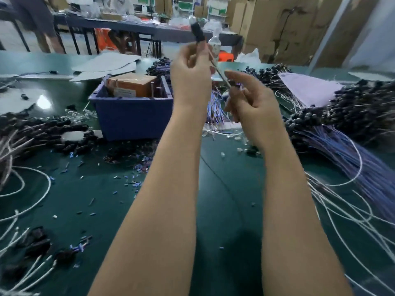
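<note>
Head view: left hand (190, 77) pinches the plug (197, 33) high over the far tabletop (224, 199); right hand (253, 105) fingers (239, 76) clamp its wire (221, 74). I'd hold the wire taut and pull straight along it.

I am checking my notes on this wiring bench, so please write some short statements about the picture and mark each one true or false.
1. The left hand holds a black part raised above the green table. True.
2. A thin wire runs from that part down to the right hand. True.
3. The right hand lies flat on the table. False: it is raised and pinches the wire.
4. The blue bin is empty. False: a brown box sits in it.
5. On the table's right side lie wire bundles with black ends. True.
</note>
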The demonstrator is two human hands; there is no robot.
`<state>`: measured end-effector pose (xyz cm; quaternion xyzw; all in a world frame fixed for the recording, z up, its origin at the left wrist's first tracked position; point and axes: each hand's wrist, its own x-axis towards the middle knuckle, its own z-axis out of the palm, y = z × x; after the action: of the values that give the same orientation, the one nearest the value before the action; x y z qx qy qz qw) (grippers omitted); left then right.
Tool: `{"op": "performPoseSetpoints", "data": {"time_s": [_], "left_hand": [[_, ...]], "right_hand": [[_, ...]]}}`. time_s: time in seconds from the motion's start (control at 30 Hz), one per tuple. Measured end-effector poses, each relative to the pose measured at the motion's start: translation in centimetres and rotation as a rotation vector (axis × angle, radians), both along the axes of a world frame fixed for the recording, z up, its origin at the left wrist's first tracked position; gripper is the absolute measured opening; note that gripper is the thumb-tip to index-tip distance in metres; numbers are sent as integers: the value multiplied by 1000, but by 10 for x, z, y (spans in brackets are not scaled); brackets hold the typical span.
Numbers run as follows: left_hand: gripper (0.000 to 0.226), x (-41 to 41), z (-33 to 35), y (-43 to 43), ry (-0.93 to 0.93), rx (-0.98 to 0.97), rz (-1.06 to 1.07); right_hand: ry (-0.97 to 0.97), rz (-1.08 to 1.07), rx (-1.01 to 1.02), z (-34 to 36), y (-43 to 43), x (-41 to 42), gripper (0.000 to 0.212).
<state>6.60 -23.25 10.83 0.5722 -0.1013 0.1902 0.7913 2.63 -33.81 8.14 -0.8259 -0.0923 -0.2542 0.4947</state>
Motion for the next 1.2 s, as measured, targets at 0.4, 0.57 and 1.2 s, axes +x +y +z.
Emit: {"op": "performPoseSetpoints", "data": {"time_s": [0.4,0.57,1.2], "left_hand": [[29,26,-52,-118,526,-294,-273],[10,10,-114,-160,540,731,-474],[16,10,-75,-22,344,152,-89]], "right_hand": [[396,-679,-255,-9,-123,-47,10],[823,-714,-272,-83,-137,-25,24],[468,-346,-312,-49,-12,18,18]]}}
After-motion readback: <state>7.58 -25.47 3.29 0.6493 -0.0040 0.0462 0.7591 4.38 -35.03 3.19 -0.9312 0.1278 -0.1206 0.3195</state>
